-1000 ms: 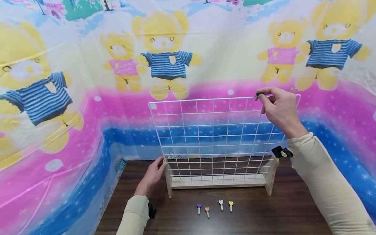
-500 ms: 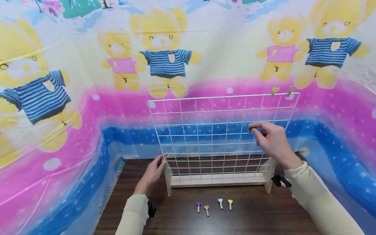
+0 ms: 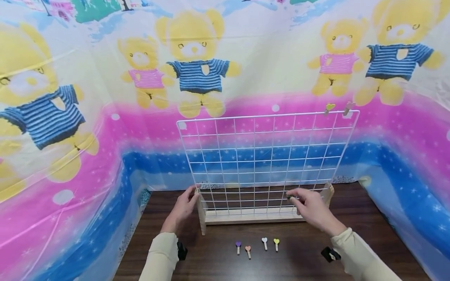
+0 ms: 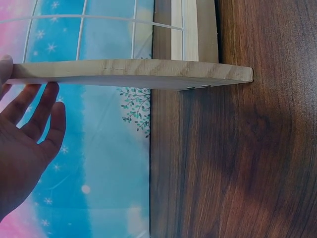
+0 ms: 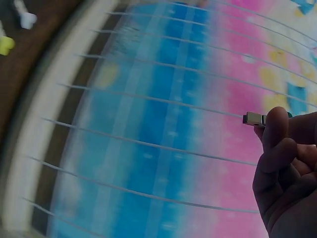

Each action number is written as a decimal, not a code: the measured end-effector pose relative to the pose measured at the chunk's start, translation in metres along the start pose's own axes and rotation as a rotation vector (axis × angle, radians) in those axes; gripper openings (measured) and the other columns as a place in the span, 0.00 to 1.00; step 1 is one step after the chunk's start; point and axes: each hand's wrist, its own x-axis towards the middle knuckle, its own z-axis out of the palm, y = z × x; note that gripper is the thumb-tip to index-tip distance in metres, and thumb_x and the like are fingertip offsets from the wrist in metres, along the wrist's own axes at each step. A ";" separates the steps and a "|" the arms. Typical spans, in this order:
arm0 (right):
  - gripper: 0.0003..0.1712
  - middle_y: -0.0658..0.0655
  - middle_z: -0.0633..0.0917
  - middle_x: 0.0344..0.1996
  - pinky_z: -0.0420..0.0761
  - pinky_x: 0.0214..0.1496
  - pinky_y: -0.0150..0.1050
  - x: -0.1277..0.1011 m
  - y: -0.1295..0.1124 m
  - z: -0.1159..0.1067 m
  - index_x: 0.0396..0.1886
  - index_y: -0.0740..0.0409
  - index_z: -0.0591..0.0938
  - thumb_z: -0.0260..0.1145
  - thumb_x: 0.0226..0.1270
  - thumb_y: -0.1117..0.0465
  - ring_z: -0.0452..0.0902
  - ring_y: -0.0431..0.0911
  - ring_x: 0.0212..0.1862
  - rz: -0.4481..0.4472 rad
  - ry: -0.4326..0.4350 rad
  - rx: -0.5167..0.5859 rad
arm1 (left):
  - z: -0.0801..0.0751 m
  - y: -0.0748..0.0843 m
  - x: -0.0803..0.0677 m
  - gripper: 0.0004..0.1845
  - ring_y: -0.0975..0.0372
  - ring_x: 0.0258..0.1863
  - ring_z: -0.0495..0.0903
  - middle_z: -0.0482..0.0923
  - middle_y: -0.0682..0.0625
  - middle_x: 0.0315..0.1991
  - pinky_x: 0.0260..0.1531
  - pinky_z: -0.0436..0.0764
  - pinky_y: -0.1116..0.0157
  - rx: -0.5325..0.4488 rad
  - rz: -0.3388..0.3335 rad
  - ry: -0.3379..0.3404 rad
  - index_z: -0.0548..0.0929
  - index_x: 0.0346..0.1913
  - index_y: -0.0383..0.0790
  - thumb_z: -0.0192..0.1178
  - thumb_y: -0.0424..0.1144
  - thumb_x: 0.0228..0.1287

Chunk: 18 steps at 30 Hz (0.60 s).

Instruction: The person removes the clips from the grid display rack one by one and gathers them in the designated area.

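Observation:
A white wire grid point(image 3: 246, 162) stands upright in a wooden base point(image 3: 253, 217). My left hand point(image 3: 182, 207) grips the top of the base's left side post point(image 4: 133, 72), with its fingers along the outer face. My right hand point(image 3: 313, 207) pinches a small wooden clothespin point(image 5: 253, 119) between thumb and forefinger, in front of the grid's lower right; a bit of dark green shows on it and the fingers hide the rest. Clipped on the grid's top bar at the right are a yellow heart clothespin point(image 3: 329, 108) and a pale pinkish one point(image 3: 348, 108).
On the dark wood table point(image 3: 211, 261) before the stand lie a purple heart clothespin point(image 3: 238, 247), an orange one point(image 3: 248, 251), a white one point(image 3: 265, 243) and a yellow one point(image 3: 276, 244). A bear-print cloth point(image 3: 263, 78) hangs behind and at both sides.
My right hand has come down from the grid's top bar to its lower right, still pinching the green clothespin. Two clips on the top bar are now uncovered. The left hand stays put.

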 end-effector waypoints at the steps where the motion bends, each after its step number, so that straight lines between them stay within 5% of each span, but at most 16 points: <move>1: 0.10 0.45 0.74 0.13 0.68 0.15 0.33 -0.004 0.004 0.006 0.45 0.55 0.82 0.62 0.66 0.67 0.67 0.35 0.15 0.019 -0.020 0.009 | 0.000 0.000 0.000 0.20 0.49 0.58 0.71 0.71 0.41 0.59 0.52 0.72 0.47 -0.001 -0.003 -0.002 0.68 0.66 0.49 0.48 0.42 0.74; 7: 0.08 0.45 0.79 0.19 0.69 0.17 0.33 -0.022 0.033 0.039 0.42 0.56 0.83 0.64 0.63 0.67 0.67 0.34 0.16 0.103 -0.094 0.011 | 0.001 -0.002 0.001 0.20 0.50 0.59 0.70 0.71 0.42 0.60 0.52 0.72 0.48 -0.013 -0.008 -0.003 0.68 0.66 0.49 0.48 0.42 0.74; 13: 0.07 0.48 0.84 0.31 0.76 0.30 0.33 -0.037 0.062 0.067 0.37 0.57 0.84 0.65 0.60 0.69 0.76 0.36 0.30 0.112 -0.150 0.024 | 0.001 -0.003 0.001 0.20 0.50 0.59 0.70 0.71 0.41 0.60 0.53 0.72 0.48 -0.014 -0.008 0.011 0.68 0.67 0.48 0.48 0.41 0.74; 18: 0.07 0.50 0.82 0.31 0.77 0.25 0.33 -0.048 0.077 0.087 0.39 0.62 0.83 0.64 0.62 0.68 0.77 0.39 0.26 0.215 -0.227 0.115 | 0.001 -0.003 0.001 0.20 0.49 0.59 0.70 0.71 0.41 0.60 0.52 0.72 0.47 -0.016 0.004 0.008 0.68 0.67 0.47 0.47 0.41 0.74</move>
